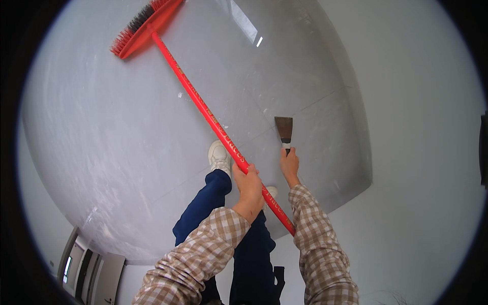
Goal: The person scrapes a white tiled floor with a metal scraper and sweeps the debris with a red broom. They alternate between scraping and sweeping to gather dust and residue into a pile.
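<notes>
My left hand is closed around the red handle of a push broom. The handle runs from the upper left down to beside my right forearm, where its end is hidden or just meets the checked sleeve. At the upper left the broom's head, with red and black bristles, is partly cut off by the picture's edge. My right hand grips the dark handle of a putty knife, whose wide, brownish blade points away from me. White tape or a pale band circles the knife's neck.
Beneath me is a grey tiled floor with whitish smears and small pale flecks. A pale wall rises along the right, above a grey skirting. My white shoes stand near the broom handle. A door shows at the lower left.
</notes>
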The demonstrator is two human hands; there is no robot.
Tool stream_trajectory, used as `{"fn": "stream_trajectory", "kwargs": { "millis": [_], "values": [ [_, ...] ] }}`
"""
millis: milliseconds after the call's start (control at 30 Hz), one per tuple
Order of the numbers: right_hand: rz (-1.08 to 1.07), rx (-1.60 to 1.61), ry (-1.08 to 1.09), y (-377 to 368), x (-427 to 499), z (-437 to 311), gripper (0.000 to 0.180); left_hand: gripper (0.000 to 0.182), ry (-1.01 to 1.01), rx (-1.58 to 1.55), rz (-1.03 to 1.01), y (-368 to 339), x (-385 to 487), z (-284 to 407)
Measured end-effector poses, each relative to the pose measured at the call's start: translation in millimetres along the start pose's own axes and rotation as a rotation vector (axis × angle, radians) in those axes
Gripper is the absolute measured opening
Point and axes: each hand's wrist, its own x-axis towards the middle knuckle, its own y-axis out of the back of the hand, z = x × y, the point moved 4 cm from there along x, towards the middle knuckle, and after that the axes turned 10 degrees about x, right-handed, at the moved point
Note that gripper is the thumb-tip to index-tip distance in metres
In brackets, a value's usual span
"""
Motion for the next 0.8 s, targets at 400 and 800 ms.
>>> {"fn": "stream_trajectory", "kwargs": {
  "millis": [400,800],
  "values": [
    [0.005,-0.025,0.102,-0.7,47.7,-38.3,0.042,0.03,-0.003,-0.005,0.02,0.5,0.8,0.1],
    [0.006,0.072,0.091,-48.6,54.3,-62.3,0.037,0.03,-0.002,-0.033,0.034,5.8,-2.2,-2.1]
  ]
}}
